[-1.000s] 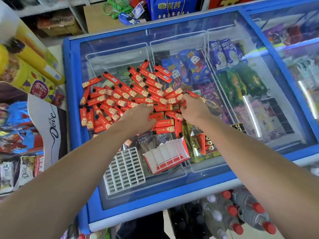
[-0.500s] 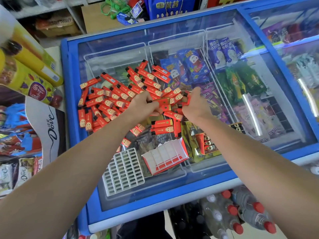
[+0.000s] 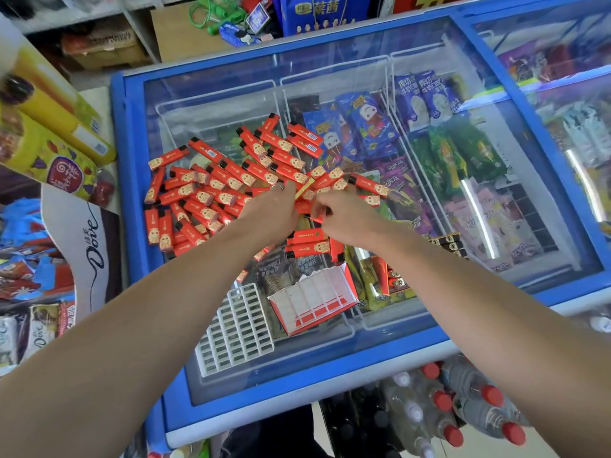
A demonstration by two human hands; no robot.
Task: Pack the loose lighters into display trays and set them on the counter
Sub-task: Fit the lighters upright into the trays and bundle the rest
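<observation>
Several loose red lighters (image 3: pixel 211 190) lie in a heap on the glass lid of a blue chest freezer (image 3: pixel 132 160). My left hand (image 3: pixel 274 206) reaches into the heap's right side with its fingers curled round a few lighters; one sticks out past its fingertips. Close beside it, my right hand (image 3: pixel 344 216) pinches a single lighter (image 3: pixel 313 219) by its end. Two more lighters (image 3: pixel 307 242) lie flat just below the hands. A red-and-white cardboard display tray (image 3: pixel 317 292) stands tilted and empty nearer me. A white plastic grid insert (image 3: pixel 236 328) lies flat to its left.
Ice-cream packs show through the glass. A second freezer (image 3: pixel 562 61) adjoins on the right. A Dove chocolate display (image 3: pixel 86 246) and yellow boxes (image 3: pixel 49 127) crowd the left side. Red-capped bottles (image 3: pixel 463 408) stand on the floor at the front right.
Both hands have come closer together at the heap's right side. The left hand has gathered lighters and the right hand has picked one up between its fingers.
</observation>
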